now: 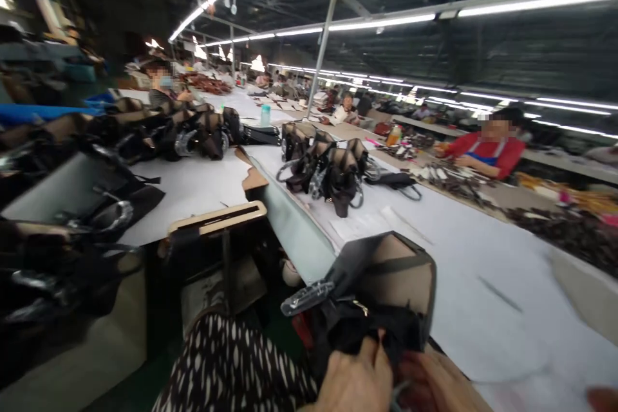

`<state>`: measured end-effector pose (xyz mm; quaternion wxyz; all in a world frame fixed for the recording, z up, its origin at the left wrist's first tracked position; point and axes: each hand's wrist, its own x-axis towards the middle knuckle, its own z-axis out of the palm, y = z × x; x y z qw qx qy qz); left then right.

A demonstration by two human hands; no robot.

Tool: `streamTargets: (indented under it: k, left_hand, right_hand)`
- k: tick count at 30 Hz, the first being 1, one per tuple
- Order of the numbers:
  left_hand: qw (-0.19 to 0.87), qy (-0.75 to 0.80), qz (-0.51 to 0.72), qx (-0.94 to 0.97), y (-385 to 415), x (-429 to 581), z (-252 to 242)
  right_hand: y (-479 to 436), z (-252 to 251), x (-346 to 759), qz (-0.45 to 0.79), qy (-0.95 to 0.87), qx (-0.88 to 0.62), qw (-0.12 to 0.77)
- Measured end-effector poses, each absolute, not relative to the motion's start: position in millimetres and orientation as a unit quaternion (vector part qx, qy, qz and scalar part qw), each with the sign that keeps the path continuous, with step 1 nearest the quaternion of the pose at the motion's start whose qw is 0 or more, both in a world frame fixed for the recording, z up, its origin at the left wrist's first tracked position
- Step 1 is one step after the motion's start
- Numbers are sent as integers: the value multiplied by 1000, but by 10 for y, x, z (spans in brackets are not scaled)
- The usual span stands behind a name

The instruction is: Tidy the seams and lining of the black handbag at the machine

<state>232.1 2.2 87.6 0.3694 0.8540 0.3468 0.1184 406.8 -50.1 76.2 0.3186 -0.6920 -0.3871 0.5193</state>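
A black handbag (376, 283) with a beige lining lies tilted at the table's edge in front of me, its mouth gaping. One of its handles (309, 296), wrapped in clear plastic, sticks out to the left. A gold-coloured zip piece shows on the dark inner fabric. My left hand (357, 380) is closed, thumb and finger pinching the black fabric at the bag's near side. Close beside it, my right hand (441, 380) reaches to the same side of the bag; its fingers are blurred and partly hidden, so their grip is unclear.
Similar black bags stand in a group (338, 167) on the white-covered table (483, 283) and in rows (183, 129) at left. A wooden-topped stand (217, 219) is left of me. A co-worker in red (497, 148) sits across, near piled dark strips (555, 232).
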Motion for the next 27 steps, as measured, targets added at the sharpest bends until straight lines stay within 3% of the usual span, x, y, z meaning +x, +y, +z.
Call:
streamTargets:
  k: [8,11,15,24,27]
  left_hand:
    - [278,243,51,928,-55,2353,952]
    - [288,244,18,926,-54,2383,1031]
    - [317,248,66,913,19,2297,1086]
    - [380,269,245,850,577,2009,1266]
    - [331,294,267,856,752,2128,1286]
  right_hand:
    - [-611,1563,4262,350,-325,-715,510]
    - [-473,1654,4267,404,-328,-709,477]
    - [-261,1562,4255,521,-302,-654,458]
    - [37,1759,4143,491,-454,-635,387]
    - [120,1883,3986,519,-509,-608,317]
